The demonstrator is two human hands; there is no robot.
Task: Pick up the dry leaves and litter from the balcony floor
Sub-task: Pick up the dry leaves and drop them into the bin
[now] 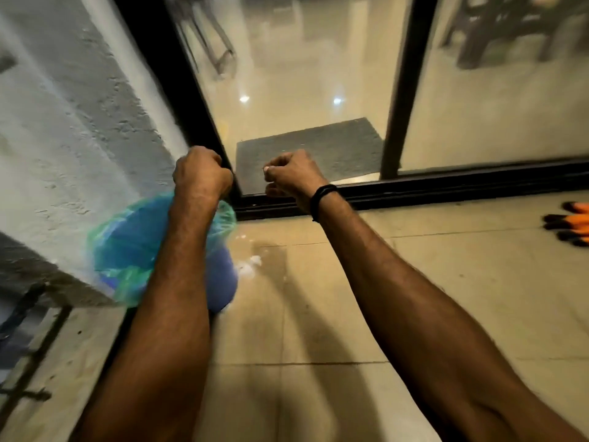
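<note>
A blue bin [220, 282] lined with a green plastic bag [127, 250] stands on the balcony floor, in the corner by the rough wall and the glass door. My left hand [202, 173] is curled into a fist just above the bin's far rim, and my forearm crosses over the bag. Nothing shows in that fist. My right hand [291, 173] hovers to the right, in front of the door track, with its fingers curled and nothing visible between them. Small white scraps of litter [253, 261] lie on the tiles beside the bin.
A black sliding-door track [446, 189] runs across the floor ahead, and a grey mat [309, 148] lies behind the glass. Orange and black gloves [570, 223] rest on the tiles at the far right. The white plastered wall [70, 154] closes off the left side.
</note>
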